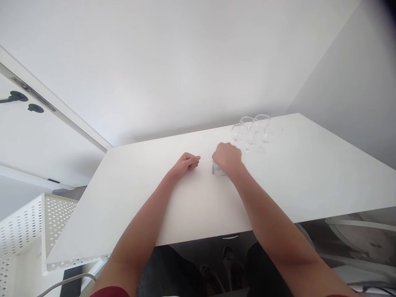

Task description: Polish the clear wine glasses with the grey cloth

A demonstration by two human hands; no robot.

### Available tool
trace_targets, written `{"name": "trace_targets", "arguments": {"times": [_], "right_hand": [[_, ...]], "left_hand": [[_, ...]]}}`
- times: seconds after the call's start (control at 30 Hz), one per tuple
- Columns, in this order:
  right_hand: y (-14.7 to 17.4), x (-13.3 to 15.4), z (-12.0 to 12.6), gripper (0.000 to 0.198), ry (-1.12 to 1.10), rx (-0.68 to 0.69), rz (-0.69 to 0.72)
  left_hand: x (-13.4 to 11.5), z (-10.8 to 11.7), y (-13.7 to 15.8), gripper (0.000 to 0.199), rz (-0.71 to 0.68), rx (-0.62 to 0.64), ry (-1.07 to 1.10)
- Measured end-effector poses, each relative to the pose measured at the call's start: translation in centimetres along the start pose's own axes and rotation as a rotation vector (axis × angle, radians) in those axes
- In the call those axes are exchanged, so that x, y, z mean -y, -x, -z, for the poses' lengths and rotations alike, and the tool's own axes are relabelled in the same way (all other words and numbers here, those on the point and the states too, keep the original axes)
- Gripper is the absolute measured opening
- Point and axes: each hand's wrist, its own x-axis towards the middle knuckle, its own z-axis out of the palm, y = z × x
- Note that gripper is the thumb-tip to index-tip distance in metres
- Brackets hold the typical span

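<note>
In the head view, the right hand [227,157] bends over a clear cup [218,169] on the white tabletop [117,198], its fingertips hidden behind the knuckles; I cannot tell whether those fingers are clamped on the cup, though the hand's place over it suggests steadying from above; the cup lies at about three o'clock from the left hand [187,161], whose fingers are curled together with nothing visible in them, perhaps simply resting; four clear glasses [256,133] cluster between one and two o'clock from the right hand, probably grouped near the back edge to leave elbow room.
</note>
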Motion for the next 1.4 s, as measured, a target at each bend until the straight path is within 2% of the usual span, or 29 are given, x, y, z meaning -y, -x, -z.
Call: {"name": "trace_targets", "arguments": {"times": [0.07,0.13,0.2,0.3,0.43,0.53,0.63,0.77,0.97,1.07,1.13,1.2,1.4], "right_hand": [[1.1,2.0,-0.5,0.016,0.034,0.018,0.05],[1.7,3.6,-1.3,0.011,0.034,0.052,0.16],[1.7,4.3,-2.3,0.019,-0.06,0.043,0.256],[0.9,4.0,-3.7,0.028,-0.397,0.085,0.355],[-0.1,3.1,-4.9,0.023,-0.913,0.284,0.353],[-0.7,2.8,-4.9,0.018,-1.065,0.459,0.319],[-1.4,2.4,-4.5,0.018,-1.072,0.608,0.329],[-2.3,1.5,-3.9,0.02,-1.05,0.741,0.451],[-2.7,1.0,-3.4,0.018,-1.031,0.912,0.467],[-3.0,0.9,-3.8,0.016,-1.11,1.0,0.557],[-3.2,0.8,-4.1,0.015,-1.136,1.031,0.598],[-3.4,0.7,-4.3,0.015,-1.142,1.049,0.609],[-3.5,0.6,-4.4,0.015,-1.16,1.076,0.613]], "left_hand": [[0.1,0.2,-0.1,0.073,0.01,0.003,0.041],[0.3,0.5,-0.1,0.074,0.005,-0.029,0.11],[0.4,0.8,-0.1,0.075,-0.016,-0.083,0.191],[0.5,1.2,-0.1,0.075,-0.012,-0.082,0.264],[0.5,1.3,0.0,0.072,0.017,-0.041,0.28],[0.7,1.3,0.0,0.075,0.009,-0.043,0.244],[1.0,1.2,0.0,0.077,0.008,-0.015,0.192],[1.6,1.4,0.1,0.074,-0.001,0.026,0.107],[2.0,1.7,0.5,0.071,-0.001,0.158,0.059],[1.4,1.5,0.5,0.071,0.022,0.295,0.093],[0.8,1.3,0.5,0.072,0.043,0.392,0.138],[0.3,1.0,0.5,0.074,0.057,0.434,0.173],[-0.3,0.8,0.8,0.078,0.133,0.421,0.197]]}}
